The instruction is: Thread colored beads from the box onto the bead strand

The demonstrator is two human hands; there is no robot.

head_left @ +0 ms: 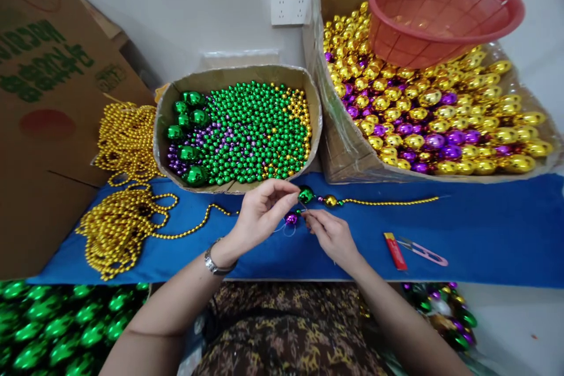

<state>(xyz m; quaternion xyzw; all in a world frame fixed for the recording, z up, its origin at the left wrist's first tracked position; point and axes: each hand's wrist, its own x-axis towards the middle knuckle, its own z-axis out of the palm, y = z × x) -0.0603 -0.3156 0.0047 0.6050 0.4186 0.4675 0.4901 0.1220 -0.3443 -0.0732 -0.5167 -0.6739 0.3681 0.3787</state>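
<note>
My left hand (259,211), with a watch (215,258) on its wrist, is closed in a pinch beside a large green bead (305,194). Facing it, my right hand (332,238) is pinched too, its fingertips just below that bead. A short thin dark line, seemingly thread, runs between the fingertips; its exact hold is partly hidden. A purple bead (291,219) hangs by the hands above a loop of clear thread (288,231). Rightward from the green bead, a gold bead (330,200) and a string of small gold beads (388,202) lie on the blue cloth (273,258).
Behind my hands stands a box of small beads (238,190). At right, a larger box (352,155) holds gold and purple beads, with a red basket (445,9) on top. Gold bead strands (114,229) are heaped left. A lighter (395,251) and thread snips (425,251) lie right.
</note>
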